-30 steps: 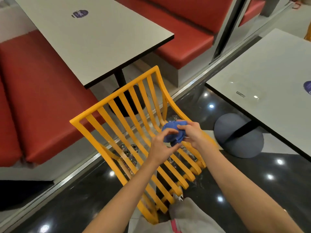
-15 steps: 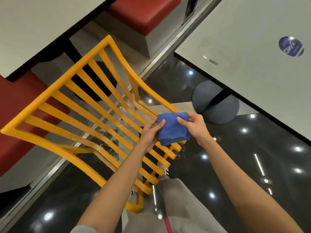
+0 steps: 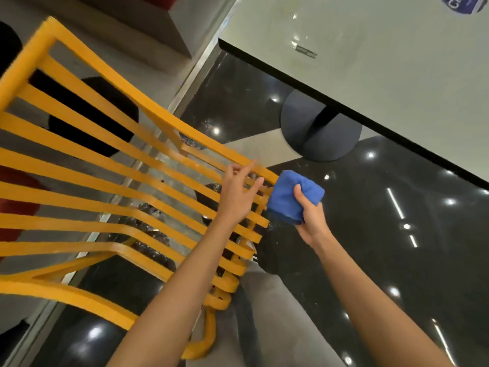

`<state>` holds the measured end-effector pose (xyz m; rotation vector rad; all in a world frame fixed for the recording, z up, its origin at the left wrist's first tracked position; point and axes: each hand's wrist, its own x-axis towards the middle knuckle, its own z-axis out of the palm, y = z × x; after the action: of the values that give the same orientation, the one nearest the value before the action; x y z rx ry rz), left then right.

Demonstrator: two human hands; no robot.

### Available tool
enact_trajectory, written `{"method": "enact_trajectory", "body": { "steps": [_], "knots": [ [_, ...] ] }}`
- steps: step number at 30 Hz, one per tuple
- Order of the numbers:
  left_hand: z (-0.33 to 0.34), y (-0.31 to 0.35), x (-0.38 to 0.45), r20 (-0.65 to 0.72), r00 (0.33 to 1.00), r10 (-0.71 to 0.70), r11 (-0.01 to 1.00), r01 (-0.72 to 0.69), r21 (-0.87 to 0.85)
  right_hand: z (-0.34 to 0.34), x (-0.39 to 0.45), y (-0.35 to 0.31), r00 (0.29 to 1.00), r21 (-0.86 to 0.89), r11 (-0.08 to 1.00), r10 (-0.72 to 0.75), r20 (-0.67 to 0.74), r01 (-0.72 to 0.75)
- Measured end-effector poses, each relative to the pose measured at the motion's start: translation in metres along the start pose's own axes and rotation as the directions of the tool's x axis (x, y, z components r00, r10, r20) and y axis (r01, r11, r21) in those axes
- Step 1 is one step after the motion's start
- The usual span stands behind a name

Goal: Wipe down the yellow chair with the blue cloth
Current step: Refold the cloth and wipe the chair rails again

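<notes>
right hand [image 3: 311, 217] clutching blue cloth [image 3: 289, 198], left hand [image 3: 238, 194] open over yellow chair [image 3: 111, 165]

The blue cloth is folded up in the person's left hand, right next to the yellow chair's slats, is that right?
Not quite: the head view shows the blue cloth folded up in the right hand, next to the yellow chair slats. The left hand is open and empty over the slats.

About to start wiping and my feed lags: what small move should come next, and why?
Probably press the folded blue cloth, gripped in the right hand, onto the slatted yellow chair's nearest seat edge. The cloth sits just beside that edge, and the open left hand hovers over the slats, ready to steady them.
</notes>
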<state>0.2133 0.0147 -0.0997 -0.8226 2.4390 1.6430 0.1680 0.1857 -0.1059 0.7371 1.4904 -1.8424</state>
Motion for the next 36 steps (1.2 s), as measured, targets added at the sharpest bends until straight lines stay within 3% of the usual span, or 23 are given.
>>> {"method": "enact_trajectory", "body": {
  "steps": [4,7,9,11,13,16,19,22,25,27,29,32,34,35,36],
  "knots": [
    [-0.026,-0.021,0.052,-0.07,0.981,0.179,0.911,-0.138,0.389,0.022,0.037,-0.012,0.944,-0.206,0.943,-0.293,-0.15,0.26],
    [-0.029,-0.038,0.08,-0.023,0.981,0.193,0.808,-0.146,0.57,0.052,0.057,-0.015,0.888,-0.27,0.863,-0.457,-0.056,0.427],
    [-0.027,-0.049,0.088,0.033,0.982,0.184,0.75,-0.162,0.641,0.065,0.068,-0.006,0.799,-0.413,0.707,-0.595,0.092,0.574],
    [-0.026,-0.06,0.092,0.088,0.981,0.171,0.689,-0.183,0.701,0.071,0.082,0.01,0.756,-0.668,0.437,-0.582,0.3,0.602],
    [-0.029,-0.072,0.093,0.124,0.975,0.182,0.651,-0.215,0.728,0.075,0.088,0.027,0.769,-0.806,0.213,-0.504,0.393,0.551],
    [-0.033,-0.083,0.095,0.132,0.971,0.202,0.625,-0.231,0.745,0.086,0.093,0.033,0.75,-0.806,0.184,-0.526,0.402,0.562],
    [-0.028,-0.087,0.096,0.091,0.972,0.218,0.596,-0.206,0.776,0.087,0.106,0.03,0.728,-0.82,0.049,-0.492,0.477,0.57],
    [-0.021,-0.089,0.096,0.066,0.969,0.238,0.6,-0.2,0.775,0.058,0.109,0.037,0.691,-0.778,0.081,-0.522,0.499,0.623],
    [-0.02,-0.091,0.096,0.059,0.968,0.246,0.607,-0.201,0.769,0.015,0.1,0.048,0.743,-0.755,0.338,-0.607,0.282,0.563],
    [-0.018,-0.091,0.096,0.058,0.968,0.245,0.627,-0.204,0.752,0.016,0.099,0.049,0.771,-0.776,0.418,-0.622,0.134,0.472],
    [-0.016,-0.09,0.096,0.051,0.97,0.239,0.646,-0.198,0.737,0.049,0.107,0.044,0.758,-0.87,0.281,-0.635,0.147,0.405],
    [-0.014,-0.089,0.096,0.031,0.978,0.206,0.662,-0.162,0.732,0.099,0.117,0.042,0.728,-0.902,0.034,-0.603,0.325,0.431],
    [-0.015,-0.089,0.097,0.031,0.978,0.205,0.66,-0.161,0.733,0.09,0.116,0.044,0.687,-0.874,-0.019,-0.61,0.395,0.486],
    [-0.016,-0.089,0.097,0.033,0.978,0.207,0.665,-0.165,0.729,0.073,0.116,0.048,0.665,-0.857,-0.006,-0.629,0.403,0.515],
    [-0.016,-0.089,0.097,0.036,0.977,0.21,0.67,-0.17,0.722,0.053,0.114,0.054,0.661,-0.844,0.076,-0.661,0.356,0.531]
  ]
}}
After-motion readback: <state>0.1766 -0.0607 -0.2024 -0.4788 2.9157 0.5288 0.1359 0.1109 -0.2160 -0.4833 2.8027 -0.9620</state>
